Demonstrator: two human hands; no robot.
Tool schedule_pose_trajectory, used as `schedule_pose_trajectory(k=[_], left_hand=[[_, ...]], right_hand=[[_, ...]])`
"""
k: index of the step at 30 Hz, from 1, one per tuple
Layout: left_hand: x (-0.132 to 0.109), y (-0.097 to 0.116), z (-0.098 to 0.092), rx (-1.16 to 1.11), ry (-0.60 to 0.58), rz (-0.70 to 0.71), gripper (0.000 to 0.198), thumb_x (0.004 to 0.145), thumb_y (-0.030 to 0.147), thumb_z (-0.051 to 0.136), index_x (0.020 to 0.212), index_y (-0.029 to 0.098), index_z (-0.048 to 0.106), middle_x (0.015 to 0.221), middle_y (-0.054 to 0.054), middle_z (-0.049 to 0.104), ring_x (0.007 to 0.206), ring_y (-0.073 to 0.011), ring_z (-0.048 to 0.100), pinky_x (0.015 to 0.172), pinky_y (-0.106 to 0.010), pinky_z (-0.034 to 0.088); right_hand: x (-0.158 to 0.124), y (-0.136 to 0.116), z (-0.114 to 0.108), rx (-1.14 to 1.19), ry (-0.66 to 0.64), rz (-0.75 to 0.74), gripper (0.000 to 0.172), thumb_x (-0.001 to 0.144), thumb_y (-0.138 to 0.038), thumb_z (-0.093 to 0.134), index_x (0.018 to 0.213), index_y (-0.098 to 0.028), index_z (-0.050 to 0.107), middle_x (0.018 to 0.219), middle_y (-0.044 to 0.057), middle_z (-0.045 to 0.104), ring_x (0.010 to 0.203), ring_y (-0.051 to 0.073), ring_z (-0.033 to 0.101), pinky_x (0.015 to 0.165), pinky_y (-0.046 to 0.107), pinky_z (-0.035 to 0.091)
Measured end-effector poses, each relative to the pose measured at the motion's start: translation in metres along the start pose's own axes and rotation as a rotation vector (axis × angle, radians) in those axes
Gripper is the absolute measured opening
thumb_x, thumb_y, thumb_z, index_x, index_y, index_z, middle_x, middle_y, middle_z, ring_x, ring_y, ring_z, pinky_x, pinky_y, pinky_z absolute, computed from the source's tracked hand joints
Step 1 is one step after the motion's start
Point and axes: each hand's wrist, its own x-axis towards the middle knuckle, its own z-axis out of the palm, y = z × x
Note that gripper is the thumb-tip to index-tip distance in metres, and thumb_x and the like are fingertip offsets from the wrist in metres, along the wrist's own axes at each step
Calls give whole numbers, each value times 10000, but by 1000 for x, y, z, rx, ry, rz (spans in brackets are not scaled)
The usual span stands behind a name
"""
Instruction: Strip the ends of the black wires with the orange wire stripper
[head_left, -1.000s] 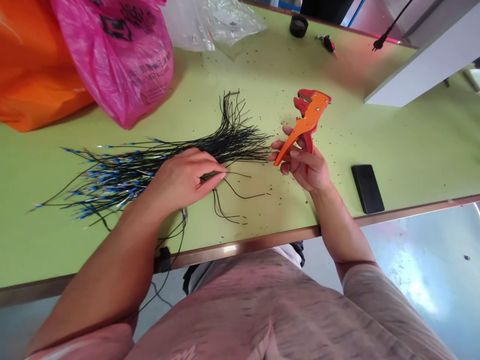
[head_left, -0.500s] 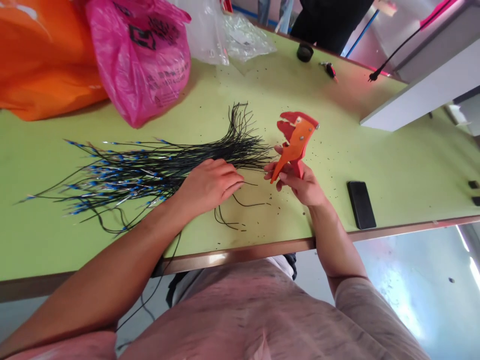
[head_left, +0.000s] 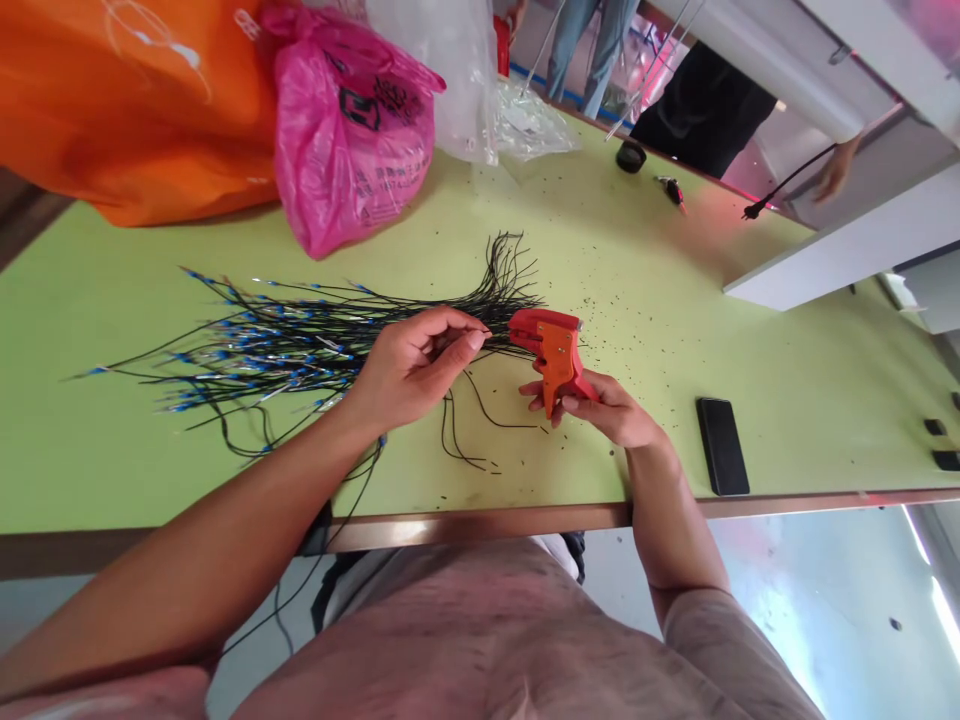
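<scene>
A wide bundle of thin black wires (head_left: 420,312) with blue pieces at their left ends lies across the green table. My left hand (head_left: 416,365) is above the bundle, thumb and forefinger pinched on a black wire whose tip faces the tool. The red and orange wire stripper (head_left: 559,350) is held in my right hand (head_left: 600,400), its head pointing left, just right of my left fingertips. Several loose black wires (head_left: 454,435) lie on the table below my hands.
Orange bag (head_left: 172,120) and pink bag (head_left: 352,140) stand at the back left, beside clear plastic bags (head_left: 532,120). A phone (head_left: 722,446) lies at the right. Black tape roll (head_left: 631,155), small tool (head_left: 673,192) and a white panel (head_left: 840,240) are farther back. People stand beyond the table.
My left hand has turned and raised its pinched fingers with the wire. The stripper has tilted left and come close to those fingers; its jaws look less widely parted. The view has shifted.
</scene>
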Motion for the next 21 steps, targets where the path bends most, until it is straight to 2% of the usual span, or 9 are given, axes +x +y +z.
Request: schedule_pose_trajectory(k=[4, 6, 10, 12, 16, 18, 21], left_hand=[[0, 4, 1, -8, -7, -7, 350, 1001, 563, 725, 990, 216, 768, 763, -15, 718, 586, -125, 548, 520, -257, 423], [-1, 6, 2, -13, -14, -11, 353, 995, 564, 731, 972, 213, 762, 731, -3, 687, 571, -116, 519, 511, -251, 405], [-1, 7, 2, -33, -27, -13, 318, 975, 527, 757, 929, 212, 752, 613, 50, 545, 498, -90, 389, 462, -237, 315], [-1, 7, 1, -40, -27, -22, 289, 963, 497, 760, 916, 211, 758, 586, 61, 497, 480, -84, 349, 446, -239, 277], [-2, 6, -1, -31, -40, -48, 266, 948, 466, 749, 888, 208, 763, 588, 52, 506, 480, -88, 372, 444, -240, 270], [-3, 7, -2, -30, -49, -59, 260, 939, 463, 752, 875, 211, 759, 582, 51, 506, 476, -90, 372, 439, -242, 261], [-4, 9, -4, -32, -67, -65, 251, 932, 459, 761, 868, 216, 745, 582, 54, 503, 472, -92, 367, 435, -252, 247]], right_hand=[[2, 2, 5, 61, -38, 27, 505, 1079, -470, 767, 1490, -190, 680, 1358, 186, 824, 1050, 219, 820, 815, 315, 655], [2, 3, 7, 80, -43, 48, 541, 1084, -503, 752, 1513, -188, 656, 1323, 188, 834, 1031, 228, 829, 765, 303, 638], [3, 2, 10, 83, -50, 43, 544, 1075, -539, 754, 1467, -168, 679, 1190, 172, 860, 966, 235, 839, 724, 300, 598], [3, 2, 12, 72, -46, 31, 481, 1078, -523, 756, 1389, -158, 716, 1128, 153, 864, 949, 234, 838, 763, 320, 602], [4, 2, 16, 110, -65, 14, 358, 1083, -489, 759, 1197, -151, 758, 1070, 125, 851, 957, 231, 824, 893, 386, 640], [4, 3, 19, 130, -74, 28, 361, 1080, -489, 765, 1199, -148, 750, 1059, 120, 847, 945, 226, 820, 889, 387, 644], [3, 3, 21, 147, -63, 83, 422, 1073, -487, 778, 1318, -148, 720, 1063, 114, 846, 933, 224, 824, 848, 372, 649]])
